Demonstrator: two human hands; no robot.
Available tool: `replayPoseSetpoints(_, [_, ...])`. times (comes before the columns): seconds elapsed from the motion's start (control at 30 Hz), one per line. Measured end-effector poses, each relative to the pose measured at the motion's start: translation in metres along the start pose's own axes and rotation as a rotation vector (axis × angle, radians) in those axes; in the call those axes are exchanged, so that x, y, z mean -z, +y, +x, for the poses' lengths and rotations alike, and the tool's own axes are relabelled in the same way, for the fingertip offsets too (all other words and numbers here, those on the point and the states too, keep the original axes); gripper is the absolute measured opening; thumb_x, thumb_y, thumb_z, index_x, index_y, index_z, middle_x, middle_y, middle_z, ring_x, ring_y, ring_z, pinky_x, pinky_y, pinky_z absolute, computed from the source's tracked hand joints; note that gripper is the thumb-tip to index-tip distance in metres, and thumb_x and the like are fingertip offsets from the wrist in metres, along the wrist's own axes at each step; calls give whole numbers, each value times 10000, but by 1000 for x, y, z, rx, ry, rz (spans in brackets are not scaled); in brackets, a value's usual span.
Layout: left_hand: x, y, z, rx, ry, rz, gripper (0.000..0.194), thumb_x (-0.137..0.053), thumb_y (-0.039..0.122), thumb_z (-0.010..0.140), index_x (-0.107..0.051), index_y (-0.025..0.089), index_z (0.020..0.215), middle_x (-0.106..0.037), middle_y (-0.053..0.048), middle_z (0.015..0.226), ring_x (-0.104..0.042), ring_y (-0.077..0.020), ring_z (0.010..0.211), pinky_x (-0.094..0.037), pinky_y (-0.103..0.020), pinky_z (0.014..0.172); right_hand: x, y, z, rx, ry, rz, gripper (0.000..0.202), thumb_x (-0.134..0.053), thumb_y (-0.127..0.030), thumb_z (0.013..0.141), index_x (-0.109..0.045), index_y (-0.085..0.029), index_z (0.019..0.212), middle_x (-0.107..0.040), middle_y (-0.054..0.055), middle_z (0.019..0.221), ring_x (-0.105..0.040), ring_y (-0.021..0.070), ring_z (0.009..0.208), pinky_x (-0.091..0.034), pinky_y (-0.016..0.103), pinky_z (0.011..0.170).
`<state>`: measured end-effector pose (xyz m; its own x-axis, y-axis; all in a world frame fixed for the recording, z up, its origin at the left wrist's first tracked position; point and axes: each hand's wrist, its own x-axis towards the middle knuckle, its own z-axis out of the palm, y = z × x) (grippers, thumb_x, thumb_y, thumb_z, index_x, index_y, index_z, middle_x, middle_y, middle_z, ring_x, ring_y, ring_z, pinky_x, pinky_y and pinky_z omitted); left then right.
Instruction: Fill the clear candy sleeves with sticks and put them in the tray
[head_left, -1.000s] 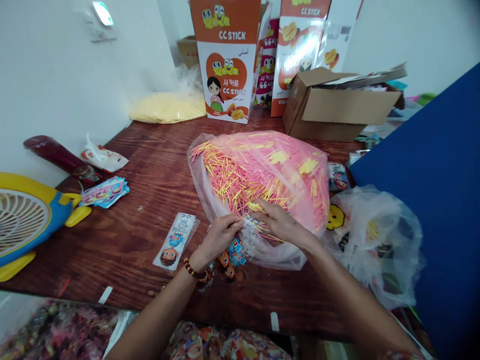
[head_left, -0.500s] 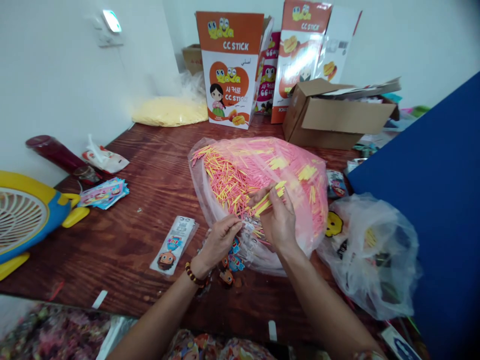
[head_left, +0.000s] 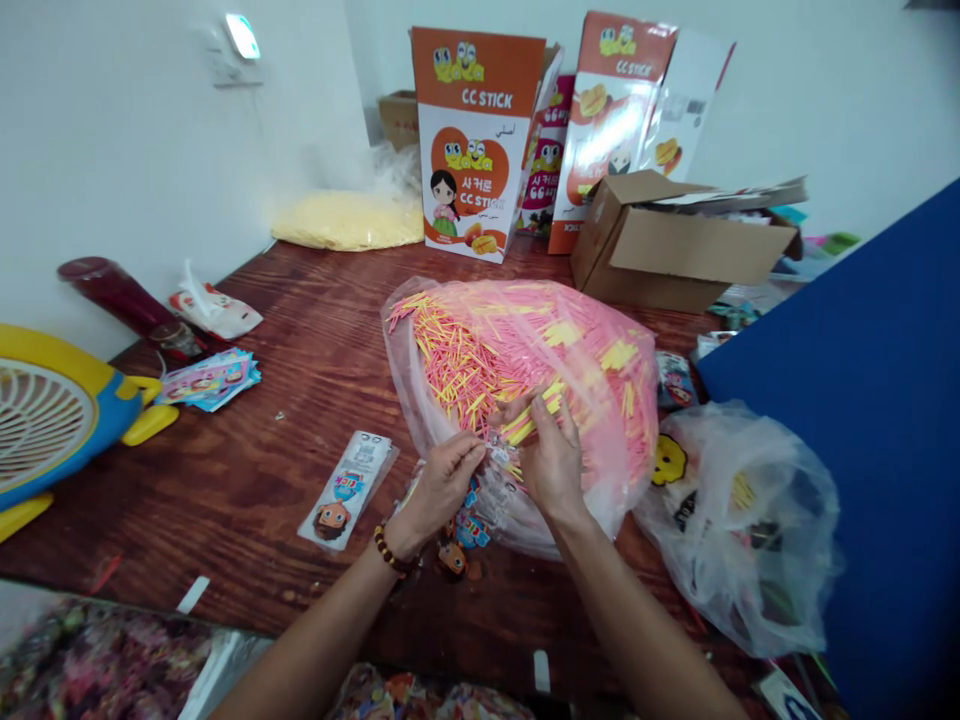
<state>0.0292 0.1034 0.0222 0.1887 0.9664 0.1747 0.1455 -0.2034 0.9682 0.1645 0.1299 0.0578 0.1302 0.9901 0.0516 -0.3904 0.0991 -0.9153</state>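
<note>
A large clear plastic bag (head_left: 405, 375) lies open on the wooden table, full of thin pink and yellow sticks (head_left: 457, 365). My right hand (head_left: 551, 460) is at the bag's near side, its fingers closed round a small bunch of yellow and pink sticks. Just left of it, my left hand (head_left: 442, 485) pinches the edge of a small printed clear packet (head_left: 472, 525), which hangs partly beneath the hand. Further left, a flat stack of similar packets (head_left: 349, 490) rests on the table.
Printed cartons (head_left: 480, 140) and an open cardboard box (head_left: 675, 250) stand at the back. A crumpled clear bag (head_left: 750, 520) lies right, beside a blue panel (head_left: 840, 400). At left are a yellow and blue fan (head_left: 112, 400), a dark red bottle (head_left: 120, 300) and colourful packets (head_left: 206, 380).
My right hand has shifted slightly left and down with the sticks, closer to my left hand. My left hand keeps its pinch. The whole view has shifted a little.
</note>
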Motion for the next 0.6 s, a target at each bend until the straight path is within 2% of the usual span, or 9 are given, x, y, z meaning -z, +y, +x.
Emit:
replayPoseSetpoints(0.17, [0,1,1,32,52,-6,317,-458,361,972,-495,176,717,-442,21,710,-410,-116,671,-348,-234,638,10,11,-4,-39,60,-15,244,-606,-473,888,-562,-268,1011,-688,-27,796,-678,191,786,-540,371,815])
replayPoseSetpoints(0.27, [0,2,1,1,30,36,316,-458,355,974,-499,179,715,-457,15,714,-430,-121,678,-358,-239,652,13,10,-6,-35,84,-103,261,-578,-488,898,-570,-278,1052,-693,-9,823,-683,213,860,-541,393,835])
replayPoseSetpoints(0.37, [1,2,2,-53,-3,87,304,-454,335,979,-528,180,729,-492,3,718,-461,-132,691,-372,-249,673,9,0,-7,-39,22,-218,228,-552,-486,916,-605,-272,974,-696,3,819,-674,219,932,-508,400,935])
replayPoseSetpoints(0.5, [2,-1,5,-104,-8,156,262,-465,313,980,-586,175,792,-544,-13,748,-495,-142,714,-385,-261,700,4,-20,-3,-31,-99,-338,197,-562,-449,920,-616,-260,910,-711,-7,808,-661,204,900,-447,406,1025])
replayPoseSetpoints(0.6, [2,-1,6,-104,4,177,243,-481,297,973,-606,171,806,-558,-18,760,-500,-142,714,-388,-264,700,3,-27,1,-34,-141,-413,208,-588,-441,906,-636,-253,983,-732,-4,826,-647,205,918,-429,422,1043])
